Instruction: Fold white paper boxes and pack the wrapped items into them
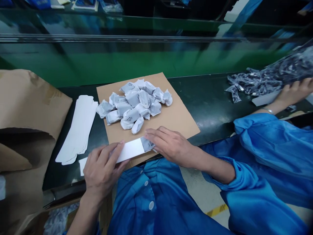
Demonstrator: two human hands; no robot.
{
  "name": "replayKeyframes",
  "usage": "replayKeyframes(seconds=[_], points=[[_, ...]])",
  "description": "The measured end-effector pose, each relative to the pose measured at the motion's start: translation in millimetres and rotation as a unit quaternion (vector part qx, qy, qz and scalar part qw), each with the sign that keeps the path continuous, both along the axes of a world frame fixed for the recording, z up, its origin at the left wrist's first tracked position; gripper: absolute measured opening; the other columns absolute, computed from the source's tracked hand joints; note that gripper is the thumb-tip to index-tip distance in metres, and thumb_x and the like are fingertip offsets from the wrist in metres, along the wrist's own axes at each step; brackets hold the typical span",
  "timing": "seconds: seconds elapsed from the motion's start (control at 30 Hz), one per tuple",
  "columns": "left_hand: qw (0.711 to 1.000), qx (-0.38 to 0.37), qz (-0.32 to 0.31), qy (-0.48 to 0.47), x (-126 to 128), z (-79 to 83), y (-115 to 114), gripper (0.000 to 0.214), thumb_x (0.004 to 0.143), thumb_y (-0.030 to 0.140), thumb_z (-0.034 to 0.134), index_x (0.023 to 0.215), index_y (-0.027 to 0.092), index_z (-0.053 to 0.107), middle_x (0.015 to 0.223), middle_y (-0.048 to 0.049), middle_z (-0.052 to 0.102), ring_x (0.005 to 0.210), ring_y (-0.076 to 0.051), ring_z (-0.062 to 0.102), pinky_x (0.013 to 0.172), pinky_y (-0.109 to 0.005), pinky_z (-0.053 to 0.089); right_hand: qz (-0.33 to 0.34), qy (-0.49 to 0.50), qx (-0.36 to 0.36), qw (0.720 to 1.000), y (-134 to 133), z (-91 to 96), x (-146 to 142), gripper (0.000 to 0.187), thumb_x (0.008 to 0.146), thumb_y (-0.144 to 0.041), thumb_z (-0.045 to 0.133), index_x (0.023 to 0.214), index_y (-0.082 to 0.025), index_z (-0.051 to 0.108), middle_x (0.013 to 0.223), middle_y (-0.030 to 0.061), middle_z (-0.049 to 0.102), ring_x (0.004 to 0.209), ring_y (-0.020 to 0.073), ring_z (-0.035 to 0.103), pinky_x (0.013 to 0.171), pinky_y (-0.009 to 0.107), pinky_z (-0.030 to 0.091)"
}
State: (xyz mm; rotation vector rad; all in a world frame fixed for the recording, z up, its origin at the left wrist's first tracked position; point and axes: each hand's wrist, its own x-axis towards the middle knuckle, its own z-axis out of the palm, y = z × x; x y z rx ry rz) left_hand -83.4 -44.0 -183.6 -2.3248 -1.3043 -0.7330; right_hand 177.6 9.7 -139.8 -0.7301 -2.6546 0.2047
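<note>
My left hand [104, 166] is closed around a folded white card strip [132, 150], held low over the front edge of a brown cardboard sheet [186, 120]. At the strip's right end sits a small grey-white wrapped packet [147, 144] with dark print. My right hand [168, 145] has its fingers closed over that packet, and its far end is hidden beneath them. Whether the packet lies on the strip or is wrapped by it, I cannot tell. Behind my hands, a heap of similar wrapped packets [133, 99] rests on the cardboard.
Flat white card blanks [78, 130] lie stacked at left, beside a large brown paper-lined box [26, 104]. At right, a co-worker's hand [295, 93] reaches near clear plastic-bagged parts [256, 81]. A green-sided conveyor [146, 62] runs behind the dark bench.
</note>
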Motion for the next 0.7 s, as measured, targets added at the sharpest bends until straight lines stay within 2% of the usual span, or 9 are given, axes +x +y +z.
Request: replayKeyframes(seconds=[0.07, 0.13, 0.23, 0.3, 0.37, 0.43, 0.53, 0.63, 0.7], points=[[1.0, 0.006, 0.017, -0.021, 2.8, 0.6, 1.6, 0.05, 0.075, 0.028, 0.077, 0.118, 0.01, 0.06, 0.095, -0.015, 0.071, 0.081, -0.026, 0.059, 0.071, -0.036, 0.047, -0.03, 0.006, 0.033, 0.999, -0.2, -1.4, -7.6, 0.033, 0.096, -0.012, 0.043, 0.126, -0.007, 0.053, 0.124, 0.0198, 0.059, 0.108, 0.0273, 0.056, 0.085, 0.041, 0.053], [0.999, -0.006, 0.025, -0.037, 7.1, 0.2, 3.1, 0.05, 0.074, 0.027, 0.077, 0.118, 0.009, 0.06, 0.096, -0.015, 0.071, 0.082, -0.026, 0.059, 0.071, -0.036, 0.048, -0.038, 0.016, 0.014, 0.999, 1.7, -1.1, -10.6, 0.029, 0.096, -0.012, 0.043, 0.12, -0.007, 0.057, 0.113, 0.0193, 0.062, 0.103, 0.027, 0.057, 0.082, 0.04, 0.053], [0.998, -0.029, 0.018, -0.046, 13.2, -1.3, 5.9, 0.051, 0.075, 0.029, 0.077, 0.118, 0.01, 0.06, 0.095, -0.0141, 0.071, 0.083, -0.026, 0.06, 0.071, -0.035, 0.047, -0.004, 0.068, -0.139, 0.988, 10.8, 6.5, -7.5, 0.027, 0.091, -0.008, 0.051, 0.117, -0.011, 0.06, 0.11, 0.0139, 0.064, 0.103, 0.0226, 0.059, 0.086, 0.036, 0.053], [0.998, -0.033, 0.009, -0.052, 15.9, -2.4, 7.7, 0.052, 0.075, 0.032, 0.078, 0.119, 0.01, 0.059, 0.094, -0.0137, 0.07, 0.082, -0.025, 0.06, 0.072, -0.034, 0.047, -0.01, 0.128, -0.289, 0.949, 18.3, 12.5, -5.3, 0.029, 0.087, -0.004, 0.056, 0.113, -0.015, 0.061, 0.106, 0.0079, 0.066, 0.098, 0.0169, 0.063, 0.083, 0.03, 0.054], [0.998, -0.026, 0.012, -0.062, 18.0, -4.2, 8.5, 0.052, 0.074, 0.031, 0.078, 0.118, 0.01, 0.06, 0.093, -0.0137, 0.07, 0.081, -0.025, 0.059, 0.073, -0.035, 0.047, -0.058, 0.179, -0.389, 0.902, 23.1, 14.3, -6.9, 0.024, 0.084, -0.002, 0.057, 0.102, -0.016, 0.064, 0.097, 0.0033, 0.068, 0.087, 0.0123, 0.065, 0.076, 0.024, 0.054], [0.997, -0.012, 0.023, -0.069, 20.7, -7.1, 7.5, 0.05, 0.073, 0.028, 0.079, 0.117, 0.011, 0.061, 0.093, -0.014, 0.071, 0.08, -0.025, 0.059, 0.073, -0.035, 0.047, -0.116, 0.224, -0.429, 0.867, 23.3, 10.3, -12.4, 0.015, 0.081, -0.003, 0.06, 0.091, -0.015, 0.063, 0.091, 0.0015, 0.067, 0.08, 0.0104, 0.065, 0.072, 0.022, 0.054], [0.997, 0.004, 0.041, -0.071, 26.0, -12.9, 3.1, 0.049, 0.074, 0.028, 0.078, 0.117, 0.011, 0.061, 0.093, -0.0142, 0.071, 0.081, -0.026, 0.06, 0.071, -0.035, 0.045, -0.17, 0.26, -0.468, 0.827, 17.0, 0.3, -21.6, 0.016, 0.077, -0.005, 0.065, 0.088, -0.015, 0.059, 0.086, 0.0, 0.065, 0.077, 0.01, 0.065, 0.069, 0.021, 0.054], [0.995, 0.014, 0.058, -0.074, 29.4, -17.4, -0.9, 0.05, 0.076, 0.031, 0.076, 0.121, 0.013, 0.06, 0.094, -0.0135, 0.071, 0.083, -0.026, 0.061, 0.072, -0.035, 0.045, -0.189, 0.285, -0.486, 0.804, 6.7, -3.3, -23.8, 0.022, 0.08, -0.008, 0.065, 0.099, -0.015, 0.059, 0.086, 0.0011, 0.065, 0.077, 0.0107, 0.066, 0.071, 0.023, 0.055], [0.993, 0.027, 0.079, -0.079, 28.8, -18.5, -1.2, 0.053, 0.076, 0.031, 0.076, 0.123, 0.014, 0.06, 0.095, -0.014, 0.071, 0.083, -0.026, 0.062, 0.074, -0.036, 0.045, -0.152, 0.303, -0.49, 0.803, -0.2, -1.1, -20.8, 0.034, 0.086, -0.011, 0.059, 0.12, -0.015, 0.055, 0.102, 0.0069, 0.067, 0.092, 0.0133, 0.068, 0.084, 0.028, 0.056]])
